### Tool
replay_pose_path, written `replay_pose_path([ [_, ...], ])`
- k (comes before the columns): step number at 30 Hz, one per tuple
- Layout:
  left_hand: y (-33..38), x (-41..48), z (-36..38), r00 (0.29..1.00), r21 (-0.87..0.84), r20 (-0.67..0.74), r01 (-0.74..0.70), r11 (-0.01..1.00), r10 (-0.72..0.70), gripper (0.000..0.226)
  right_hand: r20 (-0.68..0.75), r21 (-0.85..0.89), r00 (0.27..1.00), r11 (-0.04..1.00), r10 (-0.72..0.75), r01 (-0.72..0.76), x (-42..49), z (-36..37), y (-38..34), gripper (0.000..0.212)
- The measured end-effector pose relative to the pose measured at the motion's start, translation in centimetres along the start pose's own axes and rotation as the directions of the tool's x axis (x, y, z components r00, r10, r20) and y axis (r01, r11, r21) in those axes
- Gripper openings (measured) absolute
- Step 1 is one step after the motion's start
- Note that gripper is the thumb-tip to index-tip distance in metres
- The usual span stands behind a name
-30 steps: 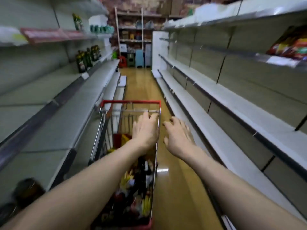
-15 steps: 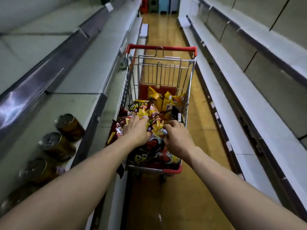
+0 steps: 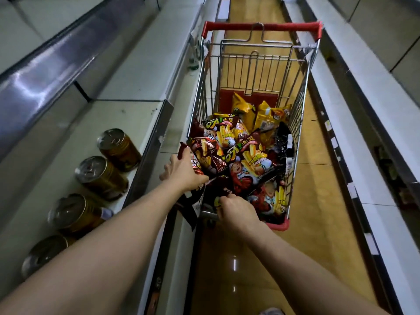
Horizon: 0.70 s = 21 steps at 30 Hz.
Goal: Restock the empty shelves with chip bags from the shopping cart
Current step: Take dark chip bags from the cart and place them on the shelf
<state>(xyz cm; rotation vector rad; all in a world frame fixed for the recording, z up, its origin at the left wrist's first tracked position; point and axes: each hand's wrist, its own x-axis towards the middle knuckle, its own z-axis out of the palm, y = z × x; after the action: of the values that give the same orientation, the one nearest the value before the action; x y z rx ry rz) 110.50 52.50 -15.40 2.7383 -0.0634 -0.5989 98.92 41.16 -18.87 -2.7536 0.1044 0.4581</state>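
The left hand (image 3: 181,172) has its grip clamped on a dark maroon glossy foil chip bag (image 3: 205,155). Its fingers curl over the bag's edge at the near left corner of the wire shopping cart with red trim (image 3: 261,27). A dark flap hangs under that wrist, outside the cart's near end; I cannot tell whether it belongs to the same bag. The right hand (image 3: 237,211) has its grip pinched together on the top of a second dark maroon foil bag (image 3: 218,189), just inside the cart's near end.

Past both hands, a loose pile of red, yellow and maroon chip bags (image 3: 247,151) fills the cart's near half. Left of the cart runs a pale grey metal shelf (image 3: 127,119), with four gold-brown tin cans (image 3: 102,176) lying on it.

The step in hand looks like the pick-up, with one bag per hand and neither yet clear of the cart. The next move probably calls for lifting both over the cart's left rim and setting them on the bare shelf beyond the cans. The foil is slippery, so the grips need to be firm.
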Motion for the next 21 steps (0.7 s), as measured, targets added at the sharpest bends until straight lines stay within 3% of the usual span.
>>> replay_pose_path([
  [4, -0.6, 2.6, -0.7, 0.978, -0.167, 0.194, 0.110, 0.980, -0.077, 0.110, 0.078, -0.035, 0.995, 0.998, 0.056, -0.054, 1.4, 1.7, 0.0, 0.026],
  [9, 0.3, 3.8, -0.9, 0.918, 0.045, 0.382, 0.100, 0.994, -0.110, 0.114, 0.143, -0.107, 0.982, 0.988, 0.124, -0.109, 2.4, 3.4, 0.9, 0.021],
  [12, 1.3, 3.9, 0.2, 0.908, 0.091, 0.410, 0.055, 0.994, -0.088, 0.119, 0.144, -0.133, 0.976, 0.981, 0.161, -0.142, 2.6, 3.5, 1.7, 0.021],
  [17, 3.0, 4.5, 1.7, 0.916, 0.119, 0.399, -0.007, 0.993, -0.041, 0.120, 0.147, -0.239, 0.986, 0.970, 0.083, -0.046, 2.3, 3.4, 2.4, 0.025],
  [21, 4.6, 5.4, 2.5, 0.923, 0.136, 0.385, -0.050, 0.989, -0.006, 0.120, 0.155, -0.265, 0.984, 0.963, 0.093, -0.049, 2.5, 2.5, 3.9, 0.028],
])
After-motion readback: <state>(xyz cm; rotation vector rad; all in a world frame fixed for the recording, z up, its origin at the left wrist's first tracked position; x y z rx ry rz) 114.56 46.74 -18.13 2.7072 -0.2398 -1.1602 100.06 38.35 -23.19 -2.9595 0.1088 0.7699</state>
